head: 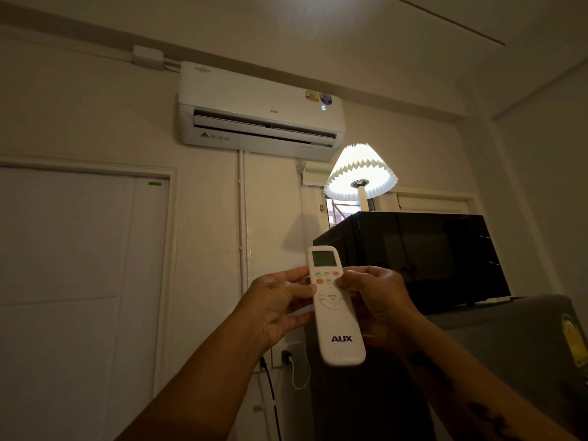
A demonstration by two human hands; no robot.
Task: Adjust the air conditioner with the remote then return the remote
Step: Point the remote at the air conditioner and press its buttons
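Note:
A white AUX remote (338, 326) is held upright in front of me, its small screen at the top. My left hand (276, 305) grips its left edge, thumb near the round menu pad. My right hand (375, 297) holds the right edge, thumb on the buttons just under the screen. High on the wall hangs the white air conditioner (254, 93), its flap open and a lit number showing at its right end.
A black microwave (423, 259) stands on a grey fridge (509, 351) at the right, with a lit pleated lamp (361, 171) on top. A white door (79, 265) fills the left. Plugs and cables (286, 358) hang from a wall socket below the remote.

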